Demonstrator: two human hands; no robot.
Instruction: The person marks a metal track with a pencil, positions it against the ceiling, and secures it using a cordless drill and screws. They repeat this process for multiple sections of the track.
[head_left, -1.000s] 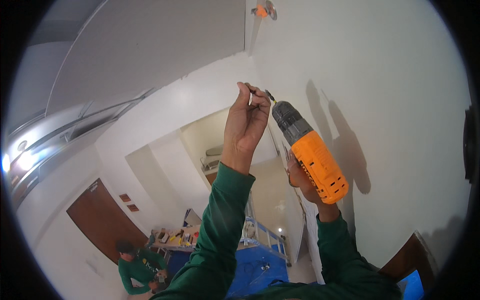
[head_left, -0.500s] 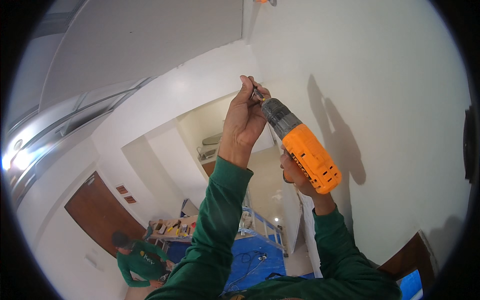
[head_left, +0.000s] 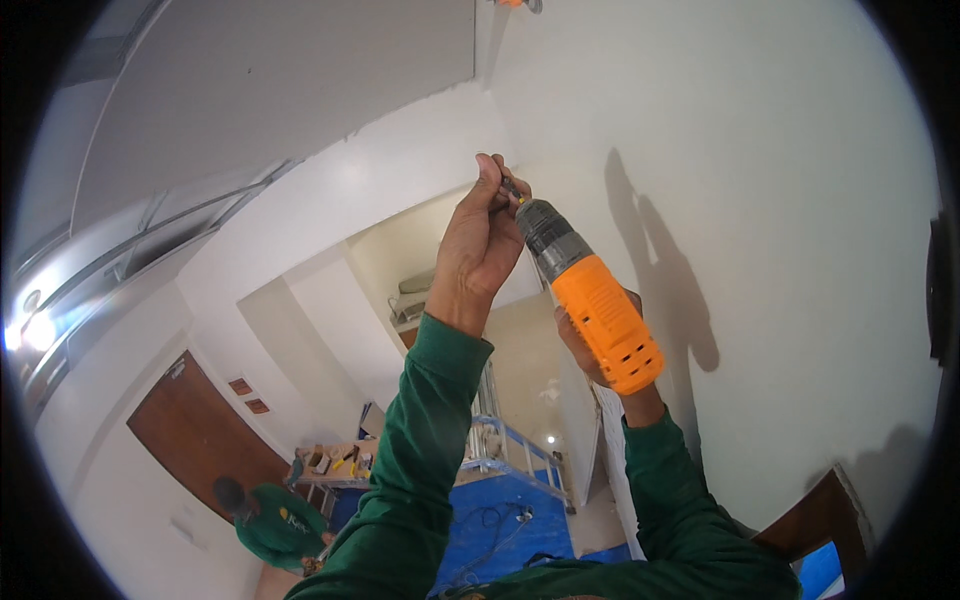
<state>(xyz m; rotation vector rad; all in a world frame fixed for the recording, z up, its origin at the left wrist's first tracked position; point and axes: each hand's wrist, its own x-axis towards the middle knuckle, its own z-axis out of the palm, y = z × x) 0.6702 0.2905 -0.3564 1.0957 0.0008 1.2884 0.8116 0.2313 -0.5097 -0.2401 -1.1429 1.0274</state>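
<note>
My left hand [head_left: 484,225] is raised, fingertips pinched round the small dark bit piece [head_left: 512,190] at the drill's tip; whether a screw sits there I cannot make out. Just right of it, my right hand [head_left: 580,340] grips an orange-and-dark-grey cordless drill [head_left: 602,315] from behind, partly hidden by its body. The drill points up and away, toward the upper left. Behind both hands the white wall [head_left: 800,220] carries their shadows.
Above left is a grey ceiling panel [head_left: 270,90] beside exposed metal framing. Below are a ladder [head_left: 520,465], a workbench with tools [head_left: 345,455], blue sheeting [head_left: 500,540] and another person in green [head_left: 280,525]. A brown-framed opening [head_left: 830,510] is at lower right.
The drill and my right hand have moved left and up, bringing the bit into my left fingers, which had been beside it. The person below has bent lower.
</note>
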